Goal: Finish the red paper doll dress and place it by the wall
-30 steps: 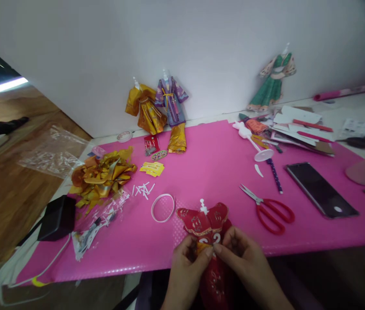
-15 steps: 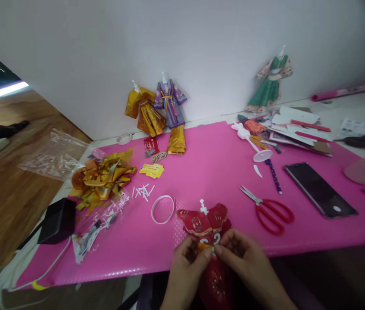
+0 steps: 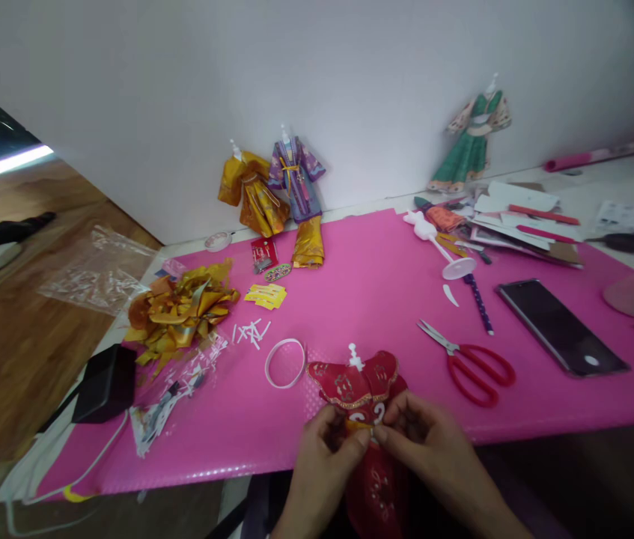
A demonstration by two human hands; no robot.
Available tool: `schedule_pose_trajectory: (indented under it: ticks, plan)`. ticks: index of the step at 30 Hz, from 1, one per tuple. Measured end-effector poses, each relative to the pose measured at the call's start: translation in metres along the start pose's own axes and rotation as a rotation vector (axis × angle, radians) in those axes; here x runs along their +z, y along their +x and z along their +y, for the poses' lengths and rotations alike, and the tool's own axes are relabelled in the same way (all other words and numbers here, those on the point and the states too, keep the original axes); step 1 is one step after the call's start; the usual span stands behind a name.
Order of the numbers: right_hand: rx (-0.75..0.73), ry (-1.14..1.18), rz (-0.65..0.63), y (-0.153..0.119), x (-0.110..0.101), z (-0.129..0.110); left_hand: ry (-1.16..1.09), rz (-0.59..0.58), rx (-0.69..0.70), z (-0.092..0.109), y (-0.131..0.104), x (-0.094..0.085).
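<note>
1. At the near edge of the tabletop (image 3: 384,284), the left hand (image 3: 325,464) and right hand (image 3: 434,457) meet fingertip to fingertip over a red paper doll robe (image 3: 358,385).
2. Both hands are pinched shut on a small gold strip (image 3: 358,425) at the waist of the robe; the thumbs and forefingers nearly touch each other there.
3. The robe's shoulders and white hanger tip lie on the pink mat, while its red skirt hangs off the near edge between the wrists.
4. Just left of the robe's shoulder lies a white ring (image 3: 284,362), flat on the mat.
5. To the right, red-handled scissors (image 3: 471,359) lie closed, blades pointing far-left.
6. Farther right is a dark smartphone (image 3: 561,326), screen up.
7. Beyond the scissors lie a white doll stand (image 3: 440,251), tipped on its side, and a dotted pen (image 3: 477,299).
8. At the left sits a heap of gold paper scraps (image 3: 179,311), with small white offcuts (image 3: 249,331) and yellow slips (image 3: 266,296) beside it.
9. A black box (image 3: 104,382) rests at the left near corner.
10. Against the far wall stand a gold paper robe (image 3: 252,191) and a purple paper robe (image 3: 297,176), touching each other; a green paper robe (image 3: 474,142) stands well to the right.
11. A pile of card sheets (image 3: 519,221) lies below the green robe.
</note>
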State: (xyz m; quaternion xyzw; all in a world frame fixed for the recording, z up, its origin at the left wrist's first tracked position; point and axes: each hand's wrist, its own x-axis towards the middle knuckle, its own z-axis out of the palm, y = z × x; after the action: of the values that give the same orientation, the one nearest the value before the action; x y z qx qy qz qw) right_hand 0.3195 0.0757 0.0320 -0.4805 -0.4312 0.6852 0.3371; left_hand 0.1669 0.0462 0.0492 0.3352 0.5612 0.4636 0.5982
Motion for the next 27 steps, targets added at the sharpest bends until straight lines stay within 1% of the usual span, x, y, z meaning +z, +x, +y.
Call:
schedule_pose_trajectory:
  ticks: [9, 12, 16, 27]
  plan:
    - [0.035, -0.018, -0.049, 0.004, 0.0, -0.005, 0.054, -0.045, -0.045, 0.01, 0.007, -0.005]
    - [0.04, -0.023, -0.049, 0.004, 0.0, -0.005, 0.076, -0.07, -0.032, 0.012, 0.008, -0.006]
    - [0.033, -0.028, -0.048, 0.005, -0.001, -0.003, 0.092, -0.069, -0.048, 0.016, 0.009, -0.005]
    - [0.05, 0.003, -0.036, 0.004, 0.001, -0.007, 0.073, -0.112, -0.041, 0.014, 0.008, -0.005]
